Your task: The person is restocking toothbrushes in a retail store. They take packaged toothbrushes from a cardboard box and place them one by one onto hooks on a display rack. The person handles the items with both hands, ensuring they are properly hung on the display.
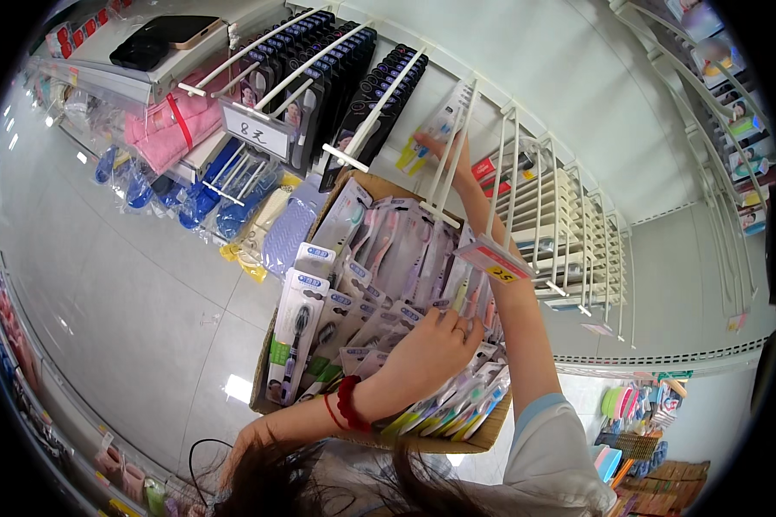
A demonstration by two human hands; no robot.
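A cardboard box (494, 433) full of packaged toothbrushes (297, 336) lies below the hooks. My left hand (433, 355), with a ring and a red wristband, rests over the packs in the box; its fingertips are bent among them, and whether they grip one is hidden. Reaching up behind the wire hooks, my right hand (446, 148) holds packaged toothbrushes with yellow and blue parts (417, 155) by their lower part, near the back of a white display hook (452, 155). The hook partly covers that hand.
Black toothbrush packs (378, 97) hang on hooks to the left, above a price tag (255, 132). A dark phone (184, 31) lies on a shelf beside pink towels (174, 126). Bagged slippers (291, 226) hang lower. Long wire hooks (556, 220) jut out at the right.
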